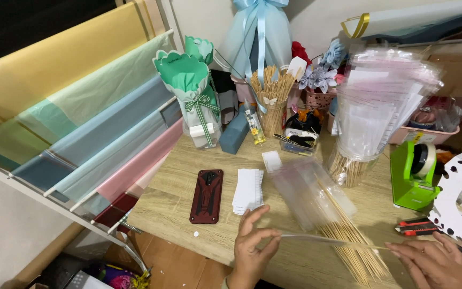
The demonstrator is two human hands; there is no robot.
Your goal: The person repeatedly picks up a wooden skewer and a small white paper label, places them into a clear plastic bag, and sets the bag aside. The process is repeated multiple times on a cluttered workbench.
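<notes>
Wooden desk underneath: my left hand pinches one end of a clear sleeve, my right hand pinches its skewer, level above loose skewers. Paper slips and phone lie left.

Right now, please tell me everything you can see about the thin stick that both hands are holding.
The thin pale wooden stick lies almost level above the light wooden table, sheathed in a narrow clear plastic sleeve. The left hand pinches its left end; the right hand holds the right end. It crosses over a loose pile of bamboo skewers; whether it touches them is unclear.
</notes>
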